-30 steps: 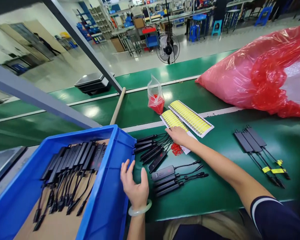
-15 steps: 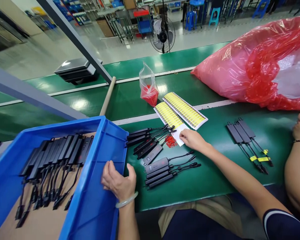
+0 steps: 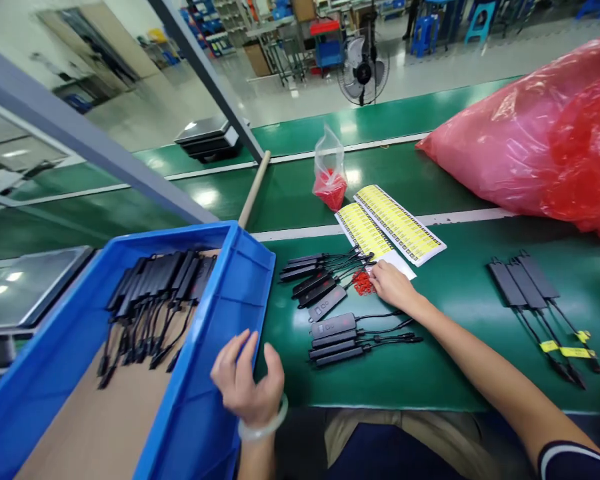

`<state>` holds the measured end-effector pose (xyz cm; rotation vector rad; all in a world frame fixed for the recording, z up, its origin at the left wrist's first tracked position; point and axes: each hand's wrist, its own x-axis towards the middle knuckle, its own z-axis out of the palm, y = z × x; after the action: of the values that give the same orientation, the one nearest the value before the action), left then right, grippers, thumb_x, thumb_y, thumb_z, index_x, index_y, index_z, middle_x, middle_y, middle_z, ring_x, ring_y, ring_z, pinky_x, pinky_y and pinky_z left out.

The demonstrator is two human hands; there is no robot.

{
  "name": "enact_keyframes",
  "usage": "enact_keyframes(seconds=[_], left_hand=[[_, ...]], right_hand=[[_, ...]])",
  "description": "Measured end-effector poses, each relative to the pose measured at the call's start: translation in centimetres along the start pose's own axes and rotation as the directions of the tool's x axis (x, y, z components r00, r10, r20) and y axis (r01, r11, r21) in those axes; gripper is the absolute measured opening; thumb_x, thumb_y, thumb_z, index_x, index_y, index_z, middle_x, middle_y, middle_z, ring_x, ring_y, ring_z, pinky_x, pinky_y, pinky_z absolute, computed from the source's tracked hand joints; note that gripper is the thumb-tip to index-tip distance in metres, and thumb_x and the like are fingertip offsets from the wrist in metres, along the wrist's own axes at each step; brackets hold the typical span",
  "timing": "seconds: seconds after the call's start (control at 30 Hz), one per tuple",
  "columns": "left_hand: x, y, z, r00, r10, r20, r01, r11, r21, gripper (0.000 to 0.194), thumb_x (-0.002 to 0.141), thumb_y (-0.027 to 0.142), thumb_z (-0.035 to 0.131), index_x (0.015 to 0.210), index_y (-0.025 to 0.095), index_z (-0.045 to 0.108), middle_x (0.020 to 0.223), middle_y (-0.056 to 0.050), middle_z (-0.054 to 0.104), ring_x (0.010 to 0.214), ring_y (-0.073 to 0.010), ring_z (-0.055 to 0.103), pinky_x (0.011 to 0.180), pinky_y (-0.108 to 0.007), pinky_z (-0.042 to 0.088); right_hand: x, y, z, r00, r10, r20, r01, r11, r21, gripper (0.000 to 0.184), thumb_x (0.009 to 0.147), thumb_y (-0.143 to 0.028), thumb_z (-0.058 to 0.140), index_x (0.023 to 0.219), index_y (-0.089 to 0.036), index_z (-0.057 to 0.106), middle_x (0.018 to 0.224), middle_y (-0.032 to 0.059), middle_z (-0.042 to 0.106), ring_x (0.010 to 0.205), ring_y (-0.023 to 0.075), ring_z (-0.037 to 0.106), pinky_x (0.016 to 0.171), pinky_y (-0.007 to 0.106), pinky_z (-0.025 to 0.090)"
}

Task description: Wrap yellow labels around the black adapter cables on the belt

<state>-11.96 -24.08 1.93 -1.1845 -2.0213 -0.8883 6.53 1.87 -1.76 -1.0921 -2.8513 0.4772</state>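
At the far left I have the blue bin [image 3: 247, 283], lined with brown board [image 3: 95, 427]. Binned modules [image 3: 153, 287] lie in it side by side, their black cables pointing toward the wearer.

In front of the bin's right wall is the left hand [image 3: 250, 380], wearing a pale bracelet [image 3: 265, 423] at the wrist. Its grip is spread: fingers curved, thumb apart, nothing between them. I cannot tell whether it touches the bin wall.

Next, on the green worktop [image 3: 450, 293], is the upper module group [image 3: 320, 283], fanned out with cables toward the rings. A clear bag [image 3: 330, 180] of red pieces stands behind it. The lower module group [image 3: 335, 343] lies nearer the wearer, cables to the right.

The red rings [image 3: 363, 283] form a loose pile at the cable ends of the upper group, beside the right hand [image 3: 393, 287]. That hand's fingertips are at the pile's right edge, over the near label sheet [image 3: 357, 220]. Its grip appears gathered; I cannot tell whether it pinches a ring. The far label sheet [image 3: 400, 227] lies alongside.

At right, a large pink-red bag [image 3: 510, 147] rests behind three grey modules [image 3: 523, 280], whose cables carry yellow tags [image 3: 575, 352].
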Motion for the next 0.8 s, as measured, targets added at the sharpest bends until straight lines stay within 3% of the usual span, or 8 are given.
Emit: enact_keyframes(seconds=[0.1, 0.2, 0.33, 0.47, 0.57, 0.63, 0.7, 0.8], left_hand=[[-1.5, 0.6, -5.9, 0.994, -0.009, -0.109, 0.017, 0.998, 0.068, 0.037, 0.072, 0.012, 0.07, 0.108, 0.021, 0.07, 0.106, -0.012, 0.07, 0.1, -0.0303, 0.065, 0.092, -0.048, 0.048], [-2.2, -0.6, -11.9, 0.978, -0.032, -0.205, 0.089, 0.958, 0.274, 0.042, 0.071, 0.016, 0.07, 0.113, 0.023, 0.069, 0.105, -0.011, 0.07, 0.099, -0.0328, 0.065, 0.094, -0.051, 0.047], [-1.2, -3.5, -18.9, 0.95, -0.209, -0.231, 0.308, 0.742, 0.596, 0.046, 0.078, 0.03, 0.069, 0.123, 0.021, 0.064, 0.123, -0.016, 0.064, 0.117, -0.0384, 0.058, 0.103, -0.057, 0.039], [-0.8, -9.2, -24.2, 0.865, -0.369, -0.34, 0.496, 0.534, 0.684, 0.057, 0.08, 0.05, 0.063, 0.123, 0.014, 0.06, 0.132, -0.022, 0.056, 0.128, -0.0422, 0.047, 0.105, -0.061, 0.035], [-3.4, -14.1, -26.1, 0.771, -0.459, -0.442, 0.609, 0.328, 0.722, 0.075, 0.075, 0.053, 0.067, 0.136, 0.015, 0.045, 0.154, -0.022, 0.03, 0.142, -0.0486, 0.019, 0.106, -0.072, 0.02], [-6.0, -16.4, -26.3, 0.734, -0.535, -0.419, 0.631, 0.306, 0.713, 0.076, 0.076, 0.054, 0.068, 0.137, 0.019, 0.04, 0.16, -0.018, 0.019, 0.144, -0.0478, 0.01, 0.105, -0.074, 0.015], [-8.2, -18.1, -26.2, 0.728, -0.578, -0.369, 0.612, 0.304, 0.73, 0.069, 0.08, 0.049, 0.067, 0.137, 0.023, 0.037, 0.162, -0.017, 0.013, 0.145, -0.0481, 0.006, 0.102, -0.078, 0.013], [-10.2, -20.1, -26.6, 0.764, -0.581, -0.282, 0.512, 0.28, 0.812, 0.067, 0.085, 0.042, 0.066, 0.139, 0.026, 0.03, 0.161, -0.022, 0.004, 0.143, -0.0509, 0.003, 0.093, -0.084, 0.016]], right_hand=[[0.3, 0.5, 0.2, 0.999, -0.045, -0.014, 0.045, 0.999, -0.024, 0.014, 0.095, -0.019, 0.046, 0.093, -0.016, 0.059, 0.101, 0.0122, 0.06, 0.093, 0.0235, 0.058, 0.082, 0.031, 0.044], [0.5, 0.7, 0.2, 0.992, -0.109, -0.058, 0.107, 0.993, -0.044, 0.019, 0.094, -0.021, 0.04, 0.085, -0.017, 0.057, 0.09, 0.0145, 0.059, 0.084, 0.0263, 0.058, 0.076, 0.036, 0.045], [0.9, 2.8, 1.5, 0.949, -0.279, -0.147, 0.277, 0.96, -0.03, 0.029, 0.092, -0.03, 0.03, 0.069, -0.025, 0.048, 0.071, 0.0156, 0.055, 0.065, 0.0299, 0.055, 0.063, 0.044, 0.044], [3.8, 7.3, 4.9, 0.85, -0.397, -0.347, 0.474, 0.863, 0.174, 0.031, 0.085, -0.057, 0.042, 0.066, -0.034, 0.048, 0.063, 0.0163, 0.054, 0.054, 0.0306, 0.054, 0.057, 0.05, 0.041], [5.1, 8.9, 5.9, 0.845, -0.394, -0.362, 0.499, 0.824, 0.268, 0.031, 0.081, -0.062, 0.046, 0.063, -0.037, 0.049, 0.059, 0.0158, 0.054, 0.051, 0.0314, 0.053, 0.057, 0.053, 0.039], [4.7, 8.5, 5.4, 0.857, -0.373, -0.355, 0.479, 0.831, 0.284, 0.03, 0.079, -0.06, 0.049, 0.061, -0.037, 0.049, 0.058, 0.0152, 0.053, 0.05, 0.0325, 0.053, 0.056, 0.054, 0.039], [4.0, 7.5, 4.5, 0.878, -0.345, -0.333, 0.438, 0.859, 0.264, 0.028, 0.078, -0.056, 0.051, 0.059, -0.036, 0.047, 0.059, 0.0139, 0.053, 0.051, 0.034, 0.053, 0.055, 0.055, 0.039], [3.2, 6.3, 3.5, 0.904, -0.313, -0.292, 0.381, 0.898, 0.219, 0.026, 0.08, -0.047, 0.05, 0.061, -0.033, 0.042, 0.061, 0.01, 0.051, 0.054, 0.0348, 0.053, 0.055, 0.054, 0.042]])
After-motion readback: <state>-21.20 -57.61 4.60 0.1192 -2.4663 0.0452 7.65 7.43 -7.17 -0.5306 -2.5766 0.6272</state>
